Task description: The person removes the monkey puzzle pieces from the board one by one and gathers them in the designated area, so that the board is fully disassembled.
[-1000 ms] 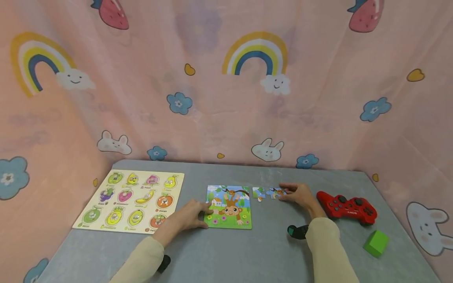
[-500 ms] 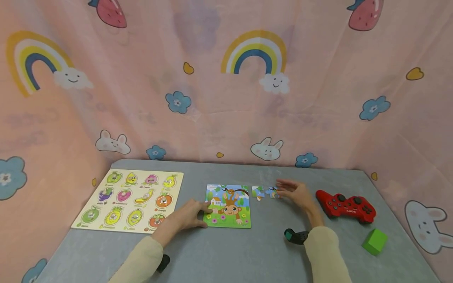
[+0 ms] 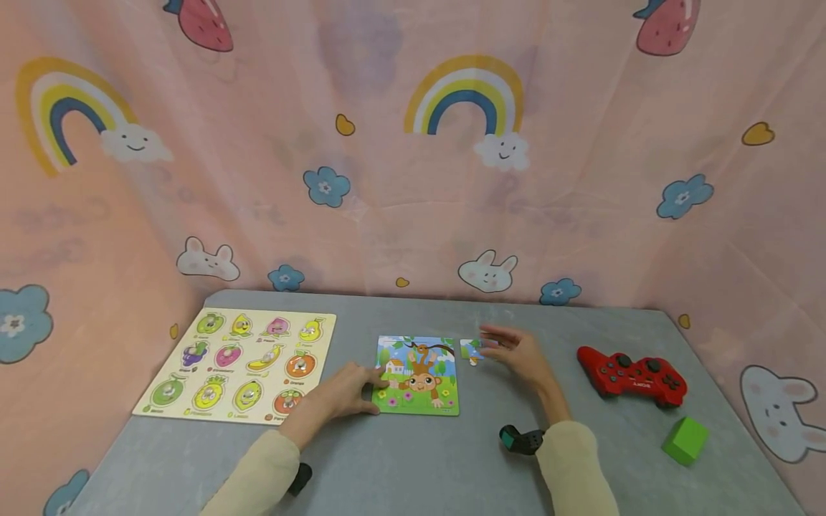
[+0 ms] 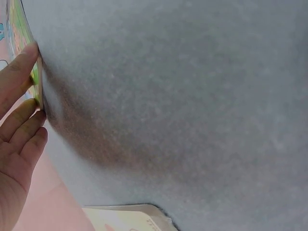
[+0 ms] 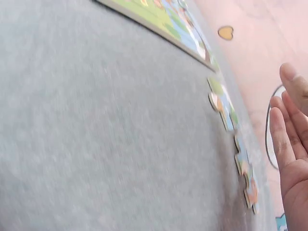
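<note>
A square monkey jigsaw puzzle (image 3: 419, 390) lies flat at mid-table. My left hand (image 3: 346, 390) rests at its left side; the thumb and fingertips touch the board's edge in the left wrist view. To the right of the puzzle lies a loose jigsaw piece (image 3: 469, 349), partly covered by my right hand (image 3: 521, 355). That hand hovers with its fingers extended and holds nothing. More jigsaw pieces (image 5: 242, 154) sit in a row beyond the first one in the right wrist view; my right hand hides them in the head view.
At the left is a cream fruit puzzle board (image 3: 241, 403). A red game controller (image 3: 632, 378) and a green block (image 3: 685, 441) lie to the right on the grey table (image 3: 452, 473). A pink patterned curtain (image 3: 400, 229) hangs behind the table.
My right hand has moved left, from the farther jigsaw pieces to the one nearest the puzzle. The left hand and the monkey puzzle have stayed in place.
</note>
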Demonstrator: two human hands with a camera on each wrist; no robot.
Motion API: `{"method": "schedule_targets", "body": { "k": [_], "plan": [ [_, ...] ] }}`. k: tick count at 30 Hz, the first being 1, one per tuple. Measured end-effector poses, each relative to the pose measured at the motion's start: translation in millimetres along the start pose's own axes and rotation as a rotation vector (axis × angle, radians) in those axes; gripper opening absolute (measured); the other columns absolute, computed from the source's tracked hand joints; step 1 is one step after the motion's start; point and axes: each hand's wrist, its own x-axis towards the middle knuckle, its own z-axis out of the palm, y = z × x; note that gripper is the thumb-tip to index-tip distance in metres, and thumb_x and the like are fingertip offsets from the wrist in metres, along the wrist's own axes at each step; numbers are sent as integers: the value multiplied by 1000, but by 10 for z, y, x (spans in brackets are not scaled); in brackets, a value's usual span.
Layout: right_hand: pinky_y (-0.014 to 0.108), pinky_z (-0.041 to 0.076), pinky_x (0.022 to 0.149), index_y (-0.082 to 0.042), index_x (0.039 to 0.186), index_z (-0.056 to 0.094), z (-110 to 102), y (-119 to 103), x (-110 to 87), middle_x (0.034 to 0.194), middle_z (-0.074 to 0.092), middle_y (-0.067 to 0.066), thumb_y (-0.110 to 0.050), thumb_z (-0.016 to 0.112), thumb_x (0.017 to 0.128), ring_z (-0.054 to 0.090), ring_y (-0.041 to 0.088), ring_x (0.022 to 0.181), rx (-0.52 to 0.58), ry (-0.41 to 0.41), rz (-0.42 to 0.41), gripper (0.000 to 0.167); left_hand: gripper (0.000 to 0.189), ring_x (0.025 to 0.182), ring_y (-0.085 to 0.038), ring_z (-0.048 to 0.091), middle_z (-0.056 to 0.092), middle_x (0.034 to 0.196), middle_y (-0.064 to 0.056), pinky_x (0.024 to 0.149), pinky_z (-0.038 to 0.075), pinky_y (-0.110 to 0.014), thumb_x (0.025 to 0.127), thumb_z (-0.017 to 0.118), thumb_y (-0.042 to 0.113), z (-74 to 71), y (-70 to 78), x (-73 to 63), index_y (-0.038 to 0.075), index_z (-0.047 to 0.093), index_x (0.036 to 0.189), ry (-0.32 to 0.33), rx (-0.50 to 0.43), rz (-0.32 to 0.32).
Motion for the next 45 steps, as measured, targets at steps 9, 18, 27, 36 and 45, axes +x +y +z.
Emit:
{"method": "schedule_targets", "body": {
  "k": [9,18,27,36,45],
  "plan": [
    [28,47,93,10,126,56,201,-20,61,131,53,29,3,72,82,53,37,120,76,-56,-25,48,47,122,-29,50,53,137,-13,95,45,-43,76,82,19,-8,-9,-10,6,68,119,-1,5,-12],
    [32,47,93,9,128,55,418,-32,160,127,56,29,4,71,82,53,41,119,38,-130,17,48,46,118,-32,51,53,137,-12,94,44,-44,77,81,19,-2,-21,-15,5,68,119,1,27,-12],
    [35,48,92,11,120,60,571,-107,272,121,60,27,6,74,78,56,39,115,-156,-165,26,45,46,121,-30,51,53,137,-12,96,44,-43,77,81,19,-10,-33,-10,6,68,119,8,24,-6],
    [37,51,85,6,111,68,628,-153,369,110,66,17,0,81,72,63,26,96,-387,-200,18,42,46,112,-22,51,53,137,-11,94,44,-42,76,81,20,-8,-11,-15,8,68,119,5,24,-8],
    [33,51,80,4,109,70,634,-216,462,100,65,9,-2,84,69,59,16,85,-516,-254,75,42,47,120,-29,51,53,137,-13,96,44,-44,76,81,19,-3,2,-7,6,68,119,6,16,-1]
  ]
}}
